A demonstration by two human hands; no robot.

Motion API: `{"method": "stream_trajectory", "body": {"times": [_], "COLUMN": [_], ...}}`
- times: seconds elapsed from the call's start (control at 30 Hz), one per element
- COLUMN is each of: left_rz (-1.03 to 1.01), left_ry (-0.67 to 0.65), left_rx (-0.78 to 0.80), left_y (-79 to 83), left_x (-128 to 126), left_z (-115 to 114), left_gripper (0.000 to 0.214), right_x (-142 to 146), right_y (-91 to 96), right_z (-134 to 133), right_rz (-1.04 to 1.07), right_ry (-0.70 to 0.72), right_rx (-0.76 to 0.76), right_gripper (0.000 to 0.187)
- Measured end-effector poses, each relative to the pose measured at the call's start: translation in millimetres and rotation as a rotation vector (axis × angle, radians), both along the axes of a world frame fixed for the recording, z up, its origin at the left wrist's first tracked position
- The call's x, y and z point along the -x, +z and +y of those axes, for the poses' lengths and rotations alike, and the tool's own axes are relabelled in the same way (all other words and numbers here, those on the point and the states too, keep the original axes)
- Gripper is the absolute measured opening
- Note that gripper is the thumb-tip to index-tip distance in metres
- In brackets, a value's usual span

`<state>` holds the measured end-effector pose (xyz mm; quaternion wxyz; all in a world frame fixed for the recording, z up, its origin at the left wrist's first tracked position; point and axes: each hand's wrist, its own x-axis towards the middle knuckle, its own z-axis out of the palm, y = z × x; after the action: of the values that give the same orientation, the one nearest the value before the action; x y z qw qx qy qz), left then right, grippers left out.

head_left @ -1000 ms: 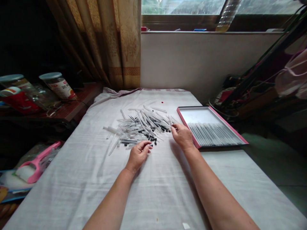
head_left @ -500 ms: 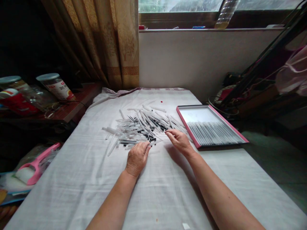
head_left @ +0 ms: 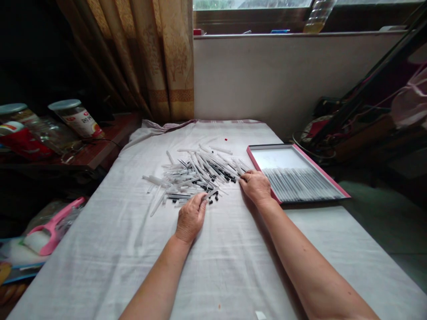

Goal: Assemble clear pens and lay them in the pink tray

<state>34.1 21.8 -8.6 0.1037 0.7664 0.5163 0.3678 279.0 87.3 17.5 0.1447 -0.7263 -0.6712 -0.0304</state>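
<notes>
My left hand [head_left: 191,216] is closed at the near edge of the pile, pinching a translucent pen barrel [head_left: 211,193] that points up and right. My right hand [head_left: 256,186] is at the pile's right side, close to the box, its fingers pinched together over some pen parts; what lies between the fingertips is hidden. The loose pile [head_left: 190,171] mixes clear barrels, thin dark refills and small black caps [head_left: 216,195]. Beside it lies a shallow pink-edged box [head_left: 274,158], where a row of pens [head_left: 300,184] lies side by side.
A white cloth [head_left: 110,249] covers the table. One small red piece [head_left: 226,139] lies behind the pile, and a white scrap [head_left: 260,315] near the front edge. On the left are lidded jars [head_left: 80,120] on a dark red cabinet and a pink-handled item [head_left: 56,226].
My right hand has moved right and slightly forward, from the pile's near edge to its right side by the box. My left hand stays nearly in place, with the barrel tilted up more.
</notes>
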Motion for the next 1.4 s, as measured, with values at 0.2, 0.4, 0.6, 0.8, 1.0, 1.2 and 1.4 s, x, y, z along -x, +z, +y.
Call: {"method": "stream_trajectory", "body": {"times": [0.2, 0.4, 0.6, 0.8, 1.0, 1.2, 1.4], "left_rz": [-0.086, -0.148, -0.131, -0.092, -0.069, 0.021, 0.015], "left_ry": [0.017, 0.019, -0.017, -0.031, -0.042, -0.090, -0.069], "left_rx": [-0.017, -0.053, -0.062, -0.062, -0.078, -0.082, -0.071], "left_y": [0.7, 0.2, -0.4, -0.3, 1.4, 2.8, 0.8], "left_x": [1.5, 4.0, 4.7, 4.1, 4.1, 5.9, 5.0], "left_z": [0.9, 3.4, 3.3, 3.3, 2.3, 2.1, 0.9], "left_gripper": [0.021, 0.020, 0.021, 0.021, 0.021, 0.022, 0.023], "right_x": [-9.2, 7.3, 12.5, 18.2, 23.2, 21.0, 28.5], "right_y": [-5.9, -1.7, 11.2, 13.8, 11.6, 6.6, -1.2], "right_z": [-18.5, -51.2, -52.6, -52.9, -53.9, -53.3, -55.8], "right_rz": [0.379, 1.307, 1.743, 1.778, 1.801, 1.735, 1.628], "right_ry": [0.037, -0.080, -0.188, -0.162, -0.165, -0.144, -0.083], "right_rx": [-0.323, -0.414, -0.519, -0.460, -0.419, -0.405, -0.336], "right_gripper": [0.018, 0.030, 0.034, 0.034, 0.037, 0.034, 0.031]}}
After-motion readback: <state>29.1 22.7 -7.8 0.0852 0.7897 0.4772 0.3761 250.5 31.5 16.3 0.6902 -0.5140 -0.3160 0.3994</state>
